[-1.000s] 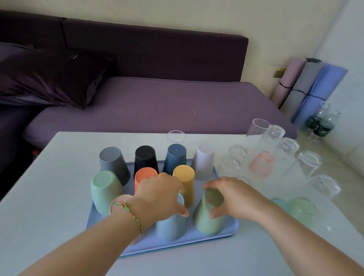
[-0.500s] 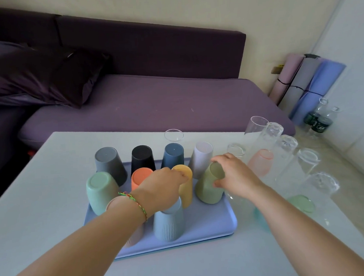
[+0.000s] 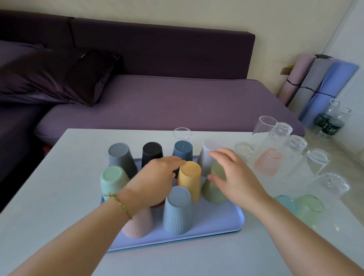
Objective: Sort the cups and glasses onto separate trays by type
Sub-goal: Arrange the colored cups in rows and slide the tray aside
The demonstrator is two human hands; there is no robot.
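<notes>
Toward the blue tray's [image 3: 213, 227] right edge: olive cup [image 3: 213, 193], upside down, between lilac cup [image 3: 209, 155] at the far right corner and the tray's near edge, just beside yellow cup [image 3: 189, 177]. Right hand [image 3: 236, 177] over it, fingers spread and straight, released; thumb at the cup's side, contact unclear. Left hand [image 3: 156, 179] mid-tray, covering a cup; grip cannot be told. Clear glasses [image 3: 317, 162] inverted along the table's [image 3: 53, 197] right edge.

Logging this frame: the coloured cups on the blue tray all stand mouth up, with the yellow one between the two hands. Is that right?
No. The head view shows the coloured cups on the blue tray standing upside down, bases up. The yellow cup is between the left hand and right hand, as stated.
</notes>
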